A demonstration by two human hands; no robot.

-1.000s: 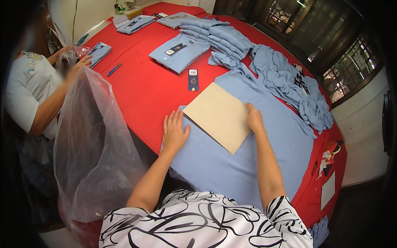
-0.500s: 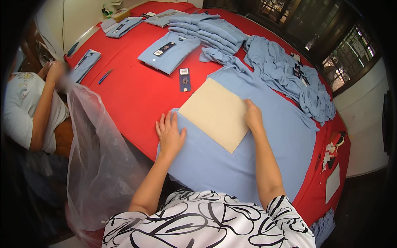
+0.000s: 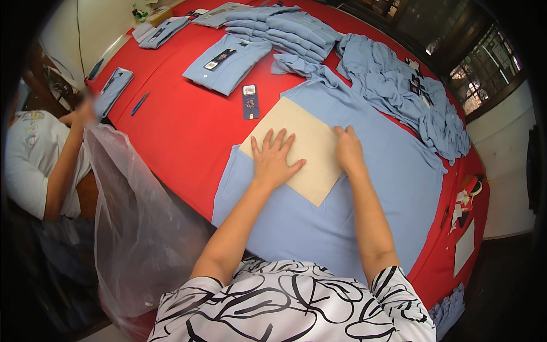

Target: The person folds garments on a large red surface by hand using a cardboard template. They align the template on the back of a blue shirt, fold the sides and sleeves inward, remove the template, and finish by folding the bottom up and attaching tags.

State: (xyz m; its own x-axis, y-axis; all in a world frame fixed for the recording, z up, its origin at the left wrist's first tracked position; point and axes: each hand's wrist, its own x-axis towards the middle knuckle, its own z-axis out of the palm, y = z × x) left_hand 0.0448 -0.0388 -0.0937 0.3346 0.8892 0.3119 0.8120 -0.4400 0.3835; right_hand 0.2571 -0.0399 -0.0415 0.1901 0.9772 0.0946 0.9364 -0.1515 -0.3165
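Two hands: both are placed at the tan card (image 3: 314, 145), one on top and one at its side

Left hand (image 3: 274, 161): it is spread wide, palm down, and is rested flat on the left part of the card; nothing is gripped by it

Right hand (image 3: 349, 149): its fingers are curled at the right edge of the card; whether the edge is pinched cannot be told, as the fingertips are partly hidden

Tan card: it is laid flat and at a slant on the spread blue shirt (image 3: 393, 171), with its left corner close to the edge of the cloth

Feel of the card: it is judged to be light and stiff, like thick cardboard; it could be slid with a small push, and its corners could be bent if pressed hard

Best hold on the card: it is best picked up by two edges, thumbs on top and fingers under; it can be kept from sliding by a flat palm

Feel of the shirt: it is judged to be soft, thin and floppy, and easily creased; it is best held by the edge, at two spots well apart

Red table cover (image 3: 182, 131): a dark blue tag (image 3: 250, 102) is laid on it just past the card, and a folded shirt (image 3: 242, 60) is set farther back, near a stack of folded shirts (image 3: 296, 37)
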